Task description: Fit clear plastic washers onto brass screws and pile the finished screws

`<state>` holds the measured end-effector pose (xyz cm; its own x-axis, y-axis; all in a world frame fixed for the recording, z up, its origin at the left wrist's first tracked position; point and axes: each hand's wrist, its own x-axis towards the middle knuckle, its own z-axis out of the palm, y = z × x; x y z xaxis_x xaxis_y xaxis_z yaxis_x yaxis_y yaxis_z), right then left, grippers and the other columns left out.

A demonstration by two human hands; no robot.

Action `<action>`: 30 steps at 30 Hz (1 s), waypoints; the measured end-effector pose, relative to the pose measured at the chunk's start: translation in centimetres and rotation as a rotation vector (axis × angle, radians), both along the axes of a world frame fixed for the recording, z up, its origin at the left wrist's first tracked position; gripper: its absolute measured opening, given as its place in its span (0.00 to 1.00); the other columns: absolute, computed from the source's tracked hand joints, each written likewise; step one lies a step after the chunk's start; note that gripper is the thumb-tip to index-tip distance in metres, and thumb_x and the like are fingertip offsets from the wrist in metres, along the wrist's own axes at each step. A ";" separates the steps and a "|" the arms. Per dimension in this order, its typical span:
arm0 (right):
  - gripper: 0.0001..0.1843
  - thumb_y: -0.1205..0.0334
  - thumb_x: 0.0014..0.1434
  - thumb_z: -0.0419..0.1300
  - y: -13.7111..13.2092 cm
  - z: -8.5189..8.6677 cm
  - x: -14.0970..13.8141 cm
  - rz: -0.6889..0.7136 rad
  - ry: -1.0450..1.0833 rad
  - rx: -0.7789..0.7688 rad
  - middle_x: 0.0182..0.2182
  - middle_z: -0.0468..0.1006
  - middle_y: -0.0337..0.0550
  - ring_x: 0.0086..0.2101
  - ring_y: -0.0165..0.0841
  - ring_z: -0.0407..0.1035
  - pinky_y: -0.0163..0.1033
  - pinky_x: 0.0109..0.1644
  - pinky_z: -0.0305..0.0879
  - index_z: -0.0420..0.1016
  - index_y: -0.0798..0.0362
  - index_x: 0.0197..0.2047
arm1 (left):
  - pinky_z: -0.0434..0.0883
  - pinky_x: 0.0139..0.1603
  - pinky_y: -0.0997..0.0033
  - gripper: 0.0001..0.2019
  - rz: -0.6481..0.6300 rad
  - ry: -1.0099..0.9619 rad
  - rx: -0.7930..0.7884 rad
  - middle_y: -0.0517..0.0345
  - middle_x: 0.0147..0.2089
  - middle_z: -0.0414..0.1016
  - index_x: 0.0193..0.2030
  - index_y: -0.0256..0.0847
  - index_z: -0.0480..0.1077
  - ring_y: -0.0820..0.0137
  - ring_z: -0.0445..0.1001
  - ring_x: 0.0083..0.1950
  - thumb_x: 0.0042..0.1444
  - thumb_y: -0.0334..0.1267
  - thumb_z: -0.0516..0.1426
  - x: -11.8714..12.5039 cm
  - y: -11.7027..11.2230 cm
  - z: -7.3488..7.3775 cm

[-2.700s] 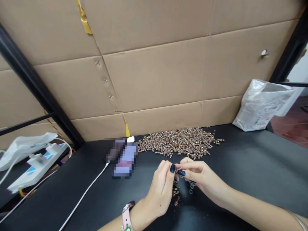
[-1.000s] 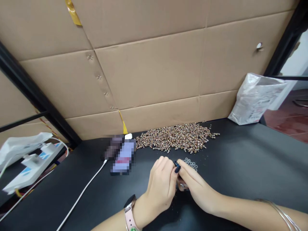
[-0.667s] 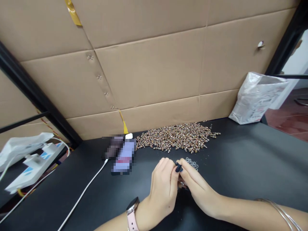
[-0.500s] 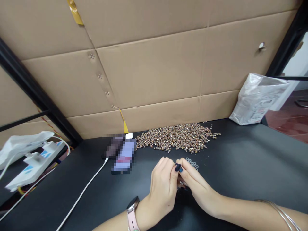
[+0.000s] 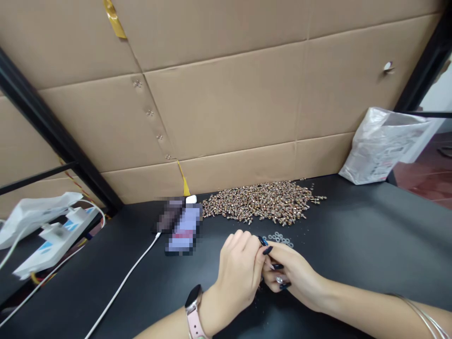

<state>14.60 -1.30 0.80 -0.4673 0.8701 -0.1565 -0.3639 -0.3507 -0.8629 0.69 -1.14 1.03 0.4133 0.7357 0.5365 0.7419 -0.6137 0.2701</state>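
My left hand (image 5: 238, 268), a watch with a pink strap at its wrist, is closed with its thumb pressed in. Touching it at the fingertips, my right hand (image 5: 294, 270) has its fingers curled inward, dark painted nails showing. Whatever the two hands pinch between them is too small and hidden to make out. Just beyond my right hand lie several flat metal washers (image 5: 278, 238), partly covered by the fingers. Farther back spreads a large heap of small brass-coloured screws (image 5: 261, 202) on the black table (image 5: 353, 254).
Two blurred phones (image 5: 183, 233) lie left of the heap, a white cable (image 5: 123, 282) running to one. A white power strip (image 5: 52, 240) is at the far left. A clear plastic bag (image 5: 381, 146) stands at the back right against the cardboard wall (image 5: 226, 103).
My right hand has turned and shifted slightly, so its curled fingers and nails now show. More of the washers are visible. My left hand stays nearly in place.
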 end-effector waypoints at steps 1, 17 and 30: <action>0.17 0.54 0.51 0.57 0.0 0.0 0.0 0.003 0.004 -0.002 0.15 0.55 0.30 0.15 0.21 0.48 0.30 0.20 0.44 0.56 0.53 0.20 | 0.55 0.33 0.66 0.14 0.001 -0.004 -0.006 0.58 0.29 0.60 0.28 0.41 0.54 0.68 0.58 0.32 0.65 0.38 0.38 0.0 0.0 0.0; 0.16 0.49 0.65 0.44 0.0 0.1 1.2 0.037 -0.279 0.591 0.25 0.56 0.34 0.26 0.27 0.50 0.33 0.31 0.54 0.57 0.52 0.31 | 0.58 0.34 0.69 0.15 -0.073 -0.312 -0.172 0.59 0.29 0.59 0.28 0.41 0.55 0.71 0.58 0.31 0.66 0.38 0.39 0.4 -0.4 -0.2; 0.06 0.67 0.59 0.50 4.7 2.1 5.9 0.177 -1.239 1.419 0.36 0.65 0.45 0.34 0.34 0.61 0.38 0.38 0.60 0.66 0.53 0.39 | 0.58 0.35 0.70 0.06 0.174 -0.022 -0.227 0.61 0.31 0.62 0.30 0.41 0.57 0.69 0.62 0.33 0.59 0.34 0.46 -2.2 3.4 -0.3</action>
<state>20.51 3.36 2.94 -0.7552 0.6004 0.2630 0.5596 0.7995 -0.2184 -1.47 2.27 0.75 0.2606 0.8969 0.3573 0.8232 -0.3998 0.4031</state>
